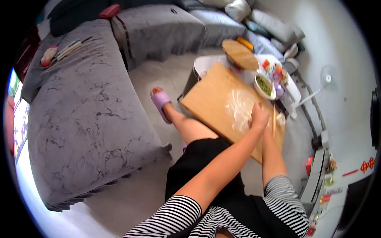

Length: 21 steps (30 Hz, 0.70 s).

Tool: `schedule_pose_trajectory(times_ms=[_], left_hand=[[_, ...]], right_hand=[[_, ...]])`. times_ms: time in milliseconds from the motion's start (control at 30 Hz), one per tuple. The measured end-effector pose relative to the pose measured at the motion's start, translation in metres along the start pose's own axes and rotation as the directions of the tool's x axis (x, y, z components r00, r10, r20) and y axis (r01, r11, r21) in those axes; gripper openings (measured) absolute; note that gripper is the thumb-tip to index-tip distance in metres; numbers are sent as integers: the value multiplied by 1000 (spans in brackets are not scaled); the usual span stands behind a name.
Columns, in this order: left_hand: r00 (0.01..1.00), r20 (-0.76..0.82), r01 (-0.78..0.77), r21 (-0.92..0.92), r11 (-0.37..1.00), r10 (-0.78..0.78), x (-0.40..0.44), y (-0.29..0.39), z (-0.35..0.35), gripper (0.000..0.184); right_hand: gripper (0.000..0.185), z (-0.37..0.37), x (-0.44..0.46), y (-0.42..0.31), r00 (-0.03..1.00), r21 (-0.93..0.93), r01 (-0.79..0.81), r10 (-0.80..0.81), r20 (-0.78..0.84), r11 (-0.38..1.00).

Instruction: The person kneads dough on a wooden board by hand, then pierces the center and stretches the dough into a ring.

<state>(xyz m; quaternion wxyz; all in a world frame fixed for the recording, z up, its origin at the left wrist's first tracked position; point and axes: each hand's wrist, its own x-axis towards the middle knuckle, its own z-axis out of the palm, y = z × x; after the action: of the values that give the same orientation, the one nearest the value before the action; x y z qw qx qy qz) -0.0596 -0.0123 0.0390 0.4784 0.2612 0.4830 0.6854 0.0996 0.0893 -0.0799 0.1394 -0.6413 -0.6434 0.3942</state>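
My left hand (pixel 259 115) is closed in a fist-like shape above the right part of a wooden board (pixel 210 91). Whatever it may hold is hidden. My right forearm reaches up to the same spot, and my right hand is mostly covered by the left hand and wrist, its fingers hidden. White flour (pixel 239 105) is smeared over the board beside the hands. A thin rolling pin (pixel 274 121) lies just to their right, near a small white lump (pixel 281 118) that looks like dough. Beyond the hands stands a white bowl (pixel 256 84) with chopped green filling.
Behind the board is a white table (pixel 202 61) bearing a round wooden lid (pixel 240 54) and colourful packets (pixel 278 73). A grey covered sofa (pixel 91 111) runs along the left and back. A white fan (pixel 328 79) stands at right. My foot in a pink slipper (pixel 160 102) is left of the board.
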Motion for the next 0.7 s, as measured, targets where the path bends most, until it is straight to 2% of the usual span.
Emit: schedule_pose_trajectory(times_ms=[67, 267, 333, 367, 433, 467, 500, 567, 633, 667, 700], left_hand=[[1000, 16, 21, -44, 999, -20, -11, 23, -3, 48], [990, 17, 138, -165, 977, -137, -13, 20, -24, 42], [990, 40, 140, -176, 974, -135, -5, 10, -41, 45], [991, 65, 124, -176, 977, -114, 2, 0, -50, 47], [962, 154, 241, -105, 965, -224, 10, -15, -71, 49], [947, 170, 292, -101, 951, -272, 18, -33, -79, 49], [931, 181, 337, -98, 936, -316, 27, -49, -86, 48], [944, 154, 311, -104, 945, -294, 38, -59, -91, 47], [952, 112, 298, -112, 948, -286, 47, -57, -83, 46], [976, 96, 206, -97, 974, -197, 50, -54, -78, 43], [991, 84, 109, -79, 991, -103, 56, -51, -72, 40]], right_hand=[[38, 2, -15, -15, 999, -22, -44, 44, 12, 999], [36, -2, -35, -48, 991, -25, -112, 114, 73, 993], [35, -3, -34, -50, 989, 57, -109, 102, 111, 992], [31, -2, -27, -42, 987, 176, -78, 51, 153, 981], [33, -3, -27, -39, 991, 136, -83, 67, 120, 987], [35, -5, -34, -45, 987, 195, -61, 30, 161, 979], [33, -2, -29, -40, 990, 117, -58, 42, 134, 991], [35, -3, -33, -40, 989, 92, -25, 11, 149, 995], [38, 0, -45, -44, 998, 124, 7, -15, 62, 992], [40, 3, -37, -29, 998, 105, 43, -47, 32, 994], [37, 7, -35, -19, 987, -5, 132, -132, -88, 991]])
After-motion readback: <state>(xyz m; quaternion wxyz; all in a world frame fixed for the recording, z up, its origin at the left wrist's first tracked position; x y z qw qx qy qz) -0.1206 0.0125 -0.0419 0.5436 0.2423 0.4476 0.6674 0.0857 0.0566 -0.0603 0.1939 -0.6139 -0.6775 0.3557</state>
